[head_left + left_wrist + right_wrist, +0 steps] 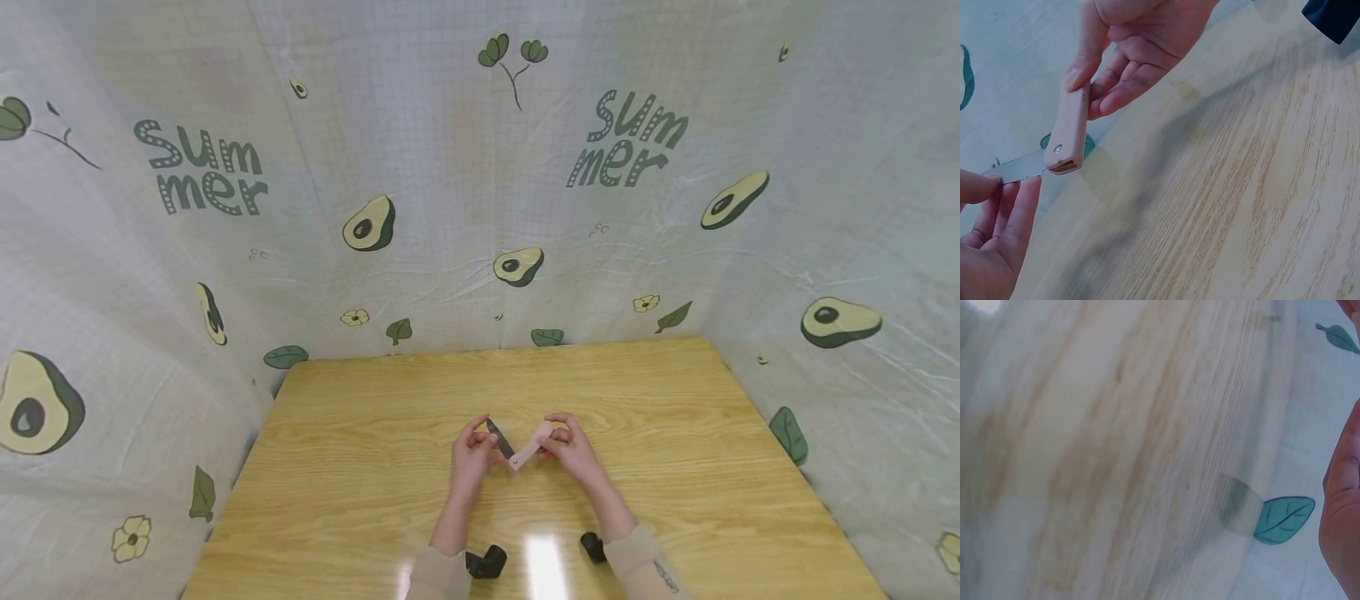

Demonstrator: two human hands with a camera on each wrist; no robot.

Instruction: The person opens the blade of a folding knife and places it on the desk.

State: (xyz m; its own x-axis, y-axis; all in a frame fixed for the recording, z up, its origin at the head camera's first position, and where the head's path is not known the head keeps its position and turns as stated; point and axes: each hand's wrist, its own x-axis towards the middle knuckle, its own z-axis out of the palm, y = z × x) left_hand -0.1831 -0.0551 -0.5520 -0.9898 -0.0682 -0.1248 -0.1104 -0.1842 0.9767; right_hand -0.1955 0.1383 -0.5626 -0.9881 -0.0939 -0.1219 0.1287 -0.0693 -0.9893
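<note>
A folding knife with a pale pink handle (534, 443) is partly unfolded over the wooden table, blade and handle forming a V in the head view. My left hand (469, 460) pinches the metal blade (498, 438) between thumb and fingers. The handle's far end is gripped by my right hand (576, 454), with the thumb laid on its face. Seen from the left wrist, a round pivot pin and an open slot show at the handle's lower end. The right wrist view catches only part of a hand (1342, 512) at its right edge; the knife is outside that view.
The wooden table (360, 467) reaches back to a pale curtain (442, 150) printed with avocados, leaves and lettering, which also hangs along both sides. Black devices (487, 562) sit by the wrists, close to the beige sleeves (438, 573).
</note>
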